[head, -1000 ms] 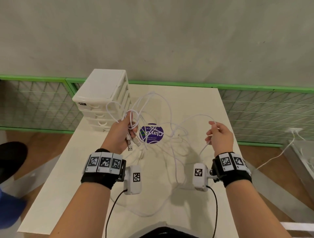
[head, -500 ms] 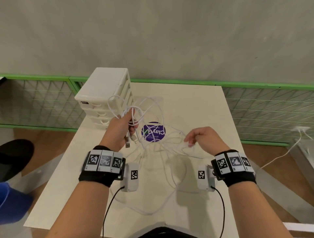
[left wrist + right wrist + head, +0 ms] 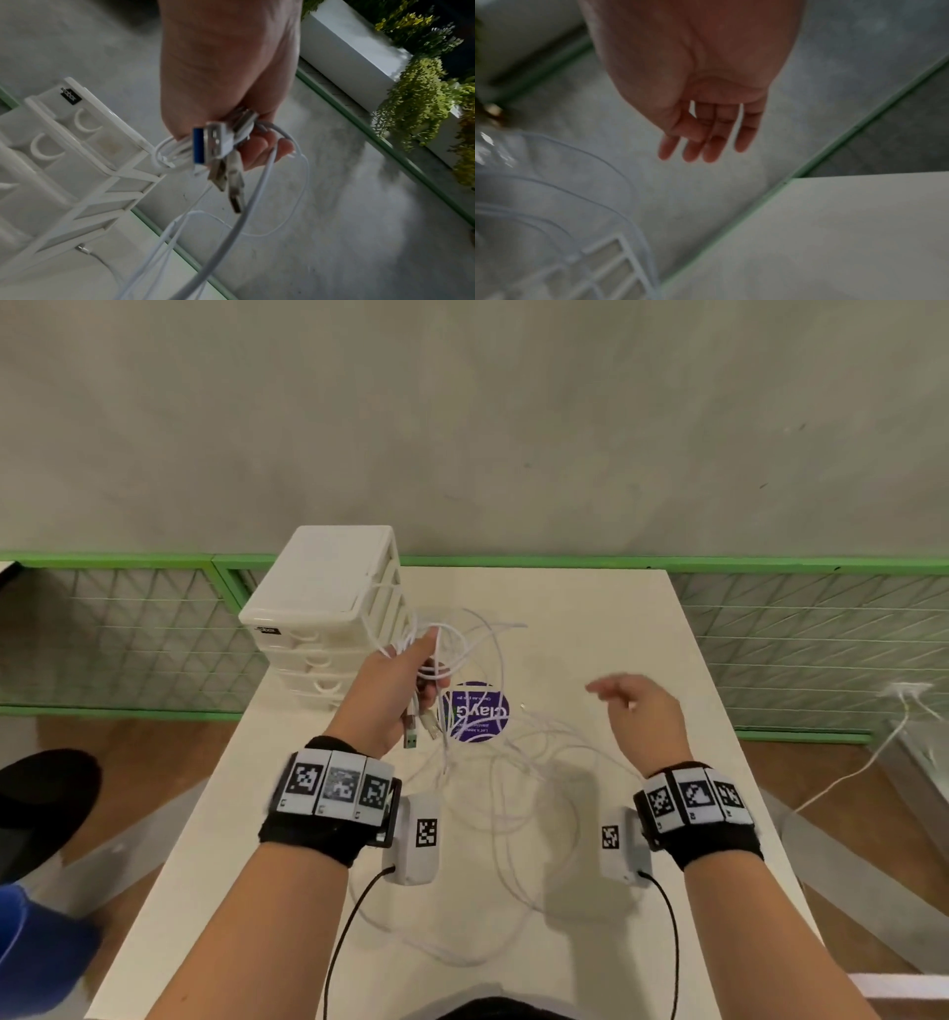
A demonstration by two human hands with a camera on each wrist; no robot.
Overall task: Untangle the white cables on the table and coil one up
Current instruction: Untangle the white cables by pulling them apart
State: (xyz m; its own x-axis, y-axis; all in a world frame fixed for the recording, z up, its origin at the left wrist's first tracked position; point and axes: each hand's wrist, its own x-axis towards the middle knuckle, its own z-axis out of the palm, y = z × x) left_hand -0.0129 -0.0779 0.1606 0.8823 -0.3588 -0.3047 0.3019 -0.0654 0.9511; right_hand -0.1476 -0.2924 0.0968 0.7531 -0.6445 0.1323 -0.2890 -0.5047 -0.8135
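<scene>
1. L hand grips cables w/ USB plugs hanging below fist, raised beside drawer unit
2. R hand empty, fingers straight, above loops on table
3. Advise: follow one plug's lead, draw slowly, don't tighten knots

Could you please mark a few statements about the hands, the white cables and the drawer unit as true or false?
1. The left hand grips a bundle of white cables. True.
2. The right hand pinches a cable. False: its fingers are straight and hold nothing.
3. The white drawer unit stands at the table's far left. True.
4. The purple sticker is on the drawer unit. False: it is on the table.
</scene>
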